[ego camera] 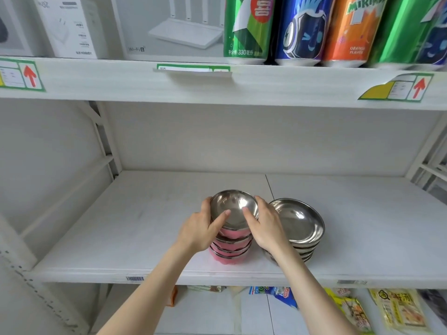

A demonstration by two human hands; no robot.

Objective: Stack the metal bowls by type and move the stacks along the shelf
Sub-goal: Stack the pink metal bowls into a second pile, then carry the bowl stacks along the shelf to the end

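While your left hand [198, 232] and right hand [264, 226] clasp the top bowl [233, 209] from either side, thumbs hooked over its rim, it sits on the pink-sided stack [229, 247] at lower centre of the frame, just beside the all-steel stack [298, 223] on the white shelf [121, 238].
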